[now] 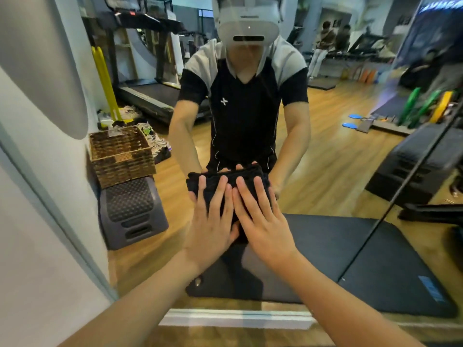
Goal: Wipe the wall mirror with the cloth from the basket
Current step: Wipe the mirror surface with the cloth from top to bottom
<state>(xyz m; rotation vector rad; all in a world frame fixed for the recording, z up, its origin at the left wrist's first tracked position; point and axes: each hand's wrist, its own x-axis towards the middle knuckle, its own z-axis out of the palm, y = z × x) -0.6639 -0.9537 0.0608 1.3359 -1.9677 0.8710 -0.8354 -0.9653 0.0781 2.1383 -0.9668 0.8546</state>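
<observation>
Black knitted cloth (226, 182) pressed flat on mirror (325, 159) by both hands (238, 221).

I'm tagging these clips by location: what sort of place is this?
Most likely a gym. Reflected in the large wall mirror are a black treadmill, a dark exercise mat on the wooden floor, and a grey plastic aerobic step.

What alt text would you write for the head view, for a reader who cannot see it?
Two bare hands, the left hand and the right hand, press a folded black cloth flat against a large wall mirror with straight fingers. The mirror reflects the person, a gym floor and treadmills. A brown woven wicker basket sits on a dark plastic step at left.
</observation>
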